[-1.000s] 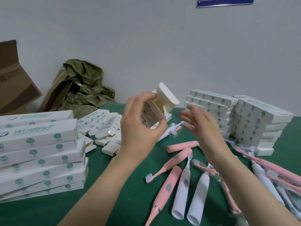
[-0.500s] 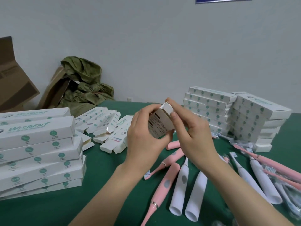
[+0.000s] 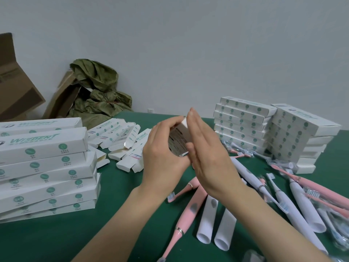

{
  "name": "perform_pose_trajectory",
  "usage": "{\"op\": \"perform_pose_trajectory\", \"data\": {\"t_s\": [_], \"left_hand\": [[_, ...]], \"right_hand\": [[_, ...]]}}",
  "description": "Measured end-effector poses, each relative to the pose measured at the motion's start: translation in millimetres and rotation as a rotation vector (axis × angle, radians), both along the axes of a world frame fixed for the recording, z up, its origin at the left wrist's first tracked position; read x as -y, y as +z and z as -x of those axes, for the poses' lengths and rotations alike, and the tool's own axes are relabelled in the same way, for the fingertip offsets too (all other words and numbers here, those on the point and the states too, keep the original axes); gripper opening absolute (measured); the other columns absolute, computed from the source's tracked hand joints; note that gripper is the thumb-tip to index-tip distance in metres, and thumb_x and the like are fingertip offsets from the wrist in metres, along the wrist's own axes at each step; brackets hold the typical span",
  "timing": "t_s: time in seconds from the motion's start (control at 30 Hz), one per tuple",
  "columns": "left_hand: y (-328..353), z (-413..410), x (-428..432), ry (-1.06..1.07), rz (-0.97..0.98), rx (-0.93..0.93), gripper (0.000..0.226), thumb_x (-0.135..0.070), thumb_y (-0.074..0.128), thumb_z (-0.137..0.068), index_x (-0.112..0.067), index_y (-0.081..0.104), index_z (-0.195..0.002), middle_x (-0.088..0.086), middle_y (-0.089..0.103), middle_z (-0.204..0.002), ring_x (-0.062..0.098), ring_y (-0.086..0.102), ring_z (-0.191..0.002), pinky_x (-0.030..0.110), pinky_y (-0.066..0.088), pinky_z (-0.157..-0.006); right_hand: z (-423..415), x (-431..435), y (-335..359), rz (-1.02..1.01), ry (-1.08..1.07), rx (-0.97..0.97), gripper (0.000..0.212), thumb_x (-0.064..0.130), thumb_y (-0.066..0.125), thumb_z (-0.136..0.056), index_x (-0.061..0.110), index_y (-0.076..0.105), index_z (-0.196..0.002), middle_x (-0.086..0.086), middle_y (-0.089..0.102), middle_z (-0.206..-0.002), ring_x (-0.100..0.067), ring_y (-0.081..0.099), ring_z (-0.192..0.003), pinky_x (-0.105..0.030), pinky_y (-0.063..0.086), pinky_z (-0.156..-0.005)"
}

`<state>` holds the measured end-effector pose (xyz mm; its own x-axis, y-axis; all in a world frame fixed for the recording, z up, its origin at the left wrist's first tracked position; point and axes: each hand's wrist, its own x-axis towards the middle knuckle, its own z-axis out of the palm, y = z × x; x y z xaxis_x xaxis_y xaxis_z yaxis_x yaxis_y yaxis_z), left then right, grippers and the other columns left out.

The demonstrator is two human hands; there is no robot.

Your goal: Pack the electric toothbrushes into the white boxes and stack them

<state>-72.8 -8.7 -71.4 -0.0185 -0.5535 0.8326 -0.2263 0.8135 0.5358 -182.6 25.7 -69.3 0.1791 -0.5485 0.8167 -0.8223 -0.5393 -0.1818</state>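
Green table [image 3: 117, 233]: stacked boxes [image 3: 47, 148] flank loose toothbrushes [image 3: 186, 214].

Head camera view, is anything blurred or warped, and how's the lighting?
Head view: light is soft and even, no glare; wide-angle lens bows the left stack of boxes; the small print on the held box is too soft to read.

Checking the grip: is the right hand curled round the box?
No, the right hand presses flat, fingers straight, against the box the left hand grips.
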Motion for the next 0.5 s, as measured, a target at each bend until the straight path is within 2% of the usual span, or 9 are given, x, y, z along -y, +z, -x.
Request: {"op": "perform_pose_trajectory", "data": {"t_s": [0.07, 0.13, 0.2, 0.23, 0.3, 0.33, 0.4, 0.47, 0.5], "left_hand": [[1.7, -2.5, -0.5, -0.055, -0.018, -0.046, 0.052, -0.016, 0.074, -0.061, -0.030, 0.054, -0.108, -0.015, 0.060, -0.103, 0.005, 0.057, -0.098, 0.024, 0.047, -0.087], [8.0, -6.9, -1.7, -0.114, 0.008, -0.156, 0.057, -0.014, 0.078, -0.063, -0.028, 0.049, -0.110, -0.011, 0.056, -0.108, 0.011, 0.056, -0.102, 0.035, 0.049, -0.090], [16.3, -13.6, -0.4, -0.204, 0.096, -0.313, 0.060, -0.010, 0.073, -0.066, -0.026, 0.039, -0.113, -0.004, 0.047, -0.110, 0.012, 0.052, -0.102, 0.030, 0.049, -0.087], [18.9, -17.2, 0.7, -0.243, 0.147, -0.368, 0.060, -0.009, 0.068, -0.066, -0.023, 0.035, -0.115, -0.001, 0.042, -0.110, 0.010, 0.049, -0.100, 0.024, 0.047, -0.084], [19.8, -21.6, 3.6, -0.279, 0.223, -0.392, 0.057, -0.010, 0.060, -0.068, -0.015, 0.031, -0.116, 0.001, 0.038, -0.106, 0.001, 0.047, -0.095, 0.014, 0.042, -0.080], [18.4, -22.1, 4.5, -0.297, 0.226, -0.373, 0.053, -0.011, 0.058, -0.068, -0.014, 0.033, -0.115, 0.000, 0.038, -0.104, -0.002, 0.047, -0.092, 0.013, 0.042, -0.079], [13.4, -19.6, 5.9, -0.361, 0.163, -0.333, 0.046, -0.014, 0.057, -0.068, -0.015, 0.036, -0.109, -0.003, 0.040, -0.101, -0.004, 0.048, -0.087, 0.012, 0.042, -0.076], [7.7, -18.6, 10.0, -0.415, 0.077, -0.297, 0.042, -0.016, 0.057, -0.068, -0.016, 0.038, -0.105, -0.002, 0.041, -0.096, -0.003, 0.049, -0.082, 0.013, 0.043, -0.072], [4.8, -19.4, 13.1, -0.430, 0.041, -0.271, 0.041, -0.017, 0.057, -0.067, -0.016, 0.038, -0.104, -0.001, 0.042, -0.094, -0.001, 0.049, -0.081, 0.014, 0.043, -0.072]], "right_hand": [[1.1, -0.9, 1.9, -0.074, 0.074, 0.070, 0.050, 0.036, 0.026, -0.100, 0.013, 0.022, -0.144, 0.001, 0.024, -0.150, -0.003, 0.020, -0.138, -0.014, 0.015, -0.114], [2.8, -3.9, 9.1, -0.131, 0.130, 0.449, 0.043, 0.039, 0.030, -0.097, 0.030, 0.038, -0.138, 0.012, 0.040, -0.145, 0.003, 0.036, -0.132, -0.016, 0.028, -0.109], [12.3, -1.4, 15.9, -0.174, 0.048, 0.841, 0.029, 0.041, 0.037, -0.097, 0.032, 0.052, -0.119, 0.017, 0.057, -0.124, 0.003, 0.052, -0.114, -0.025, 0.040, -0.101], [21.0, 0.5, 18.9, -0.275, -0.050, 0.939, 0.025, 0.043, 0.041, -0.096, 0.028, 0.053, -0.112, 0.015, 0.059, -0.115, -0.001, 0.054, -0.108, -0.030, 0.041, -0.099], [38.2, 3.7, 21.7, -0.642, -0.151, 1.060, 0.034, 0.052, 0.049, -0.090, 0.023, 0.048, -0.107, 0.004, 0.058, -0.106, -0.014, 0.056, -0.102, -0.038, 0.044, -0.098], [44.4, 4.5, 22.0, -0.814, -0.091, 1.166, 0.042, 0.054, 0.052, -0.087, 0.019, 0.048, -0.108, -0.003, 0.059, -0.106, -0.022, 0.059, -0.100, -0.040, 0.050, -0.093], [52.8, 4.9, 21.2, -0.975, 0.188, 1.456, 0.052, 0.047, 0.060, -0.084, 0.004, 0.051, -0.111, -0.018, 0.066, -0.103, -0.030, 0.067, -0.089, -0.037, 0.059, -0.078], [61.5, 3.4, 22.7, -0.901, 0.443, 1.692, 0.048, 0.035, 0.062, -0.083, -0.004, 0.055, -0.109, -0.021, 0.070, -0.096, -0.030, 0.071, -0.082, -0.036, 0.060, -0.069], [66.5, 3.4, 23.5, -0.826, 0.496, 1.769, 0.043, 0.031, 0.062, -0.083, -0.004, 0.057, -0.106, -0.020, 0.071, -0.091, -0.029, 0.071, -0.080, -0.035, 0.060, -0.064]]}}
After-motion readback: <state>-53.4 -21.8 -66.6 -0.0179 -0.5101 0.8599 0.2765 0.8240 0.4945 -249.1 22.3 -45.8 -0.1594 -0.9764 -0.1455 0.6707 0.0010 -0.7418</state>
